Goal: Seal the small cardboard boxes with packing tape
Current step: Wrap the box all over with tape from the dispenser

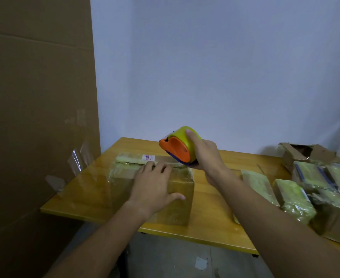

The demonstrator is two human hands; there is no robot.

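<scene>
The cardboard box (155,189) sits on the yellow wooden table (209,223), towards its left half, already wrapped in glossy clear tape, with a small white label (148,157) near its far top edge. The left hand (155,185) lies flat on the box's top, fingers straight and spread, fingertips reaching the seam that runs along the top, thumb hanging over the near right edge. The right hand (205,155) is raised just above the box's far right corner and grips a tape dispenser (180,145), its fingers curled round the yellow-green shell while the orange face tilts left and down towards the box; whether the dispenser touches the box cannot be told. To the right of the right forearm, several other taped boxes (297,199) lie close together on the table, and behind them an opened box (305,153) with torn flaps. A tall sheet of brown cardboard (36,109) stands at the left, with loose strips of clear tape (79,159) near the table's left corner. A pale wall (225,67) rises behind the table.
</scene>
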